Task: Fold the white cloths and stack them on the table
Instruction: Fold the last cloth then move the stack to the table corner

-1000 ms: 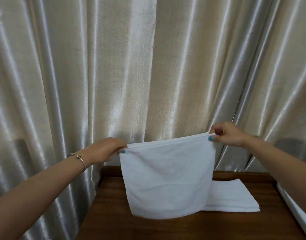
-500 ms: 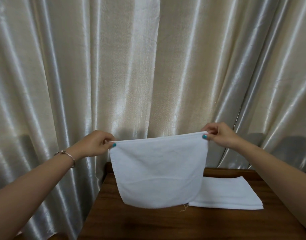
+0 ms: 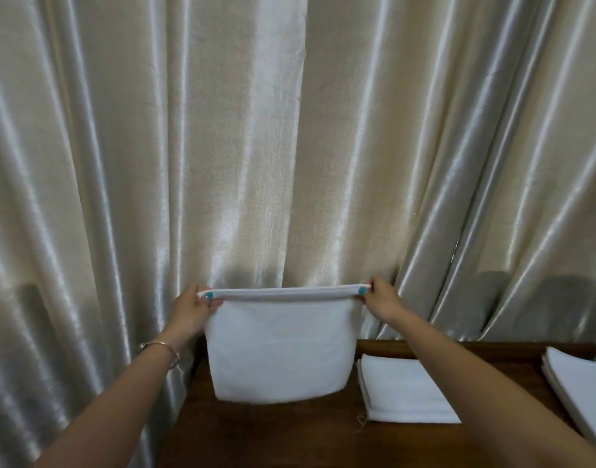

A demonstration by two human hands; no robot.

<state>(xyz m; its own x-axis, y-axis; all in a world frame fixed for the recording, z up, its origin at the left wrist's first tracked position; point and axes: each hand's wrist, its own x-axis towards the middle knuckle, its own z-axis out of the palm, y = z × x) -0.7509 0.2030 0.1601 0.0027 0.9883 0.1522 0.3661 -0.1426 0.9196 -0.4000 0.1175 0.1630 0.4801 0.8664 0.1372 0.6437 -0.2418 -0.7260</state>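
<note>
White cloth (image 3: 279, 352) hangs in the air in front of me, stretched flat between both hands above the left part of the wooden table (image 3: 273, 434). My left hand (image 3: 191, 310) pinches the upper left corner, thumb on the near face and fingers curled behind; my right hand (image 3: 379, 300) pinches the upper right corner the same way. Both arms reach forward at about the same height, so the top edge runs nearly level. That top edge shows as a doubled band, and the lower edge hangs just above the tabletop; I cannot tell whether it touches.

A thin bracelet (image 3: 161, 349) sits on my left wrist. A folded stack (image 3: 404, 390) of white cloths lies on the table to the right of the hanging one, partly crossed by my right forearm. Another pile (image 3: 580, 383) of white cloths lies at the far right edge of the view. Cream curtains (image 3: 289, 146) fill the background.

Compared with half a second ago, the cloth now hangs shorter, its top edge reads thicker, and the pile at the far right has come into view.
</note>
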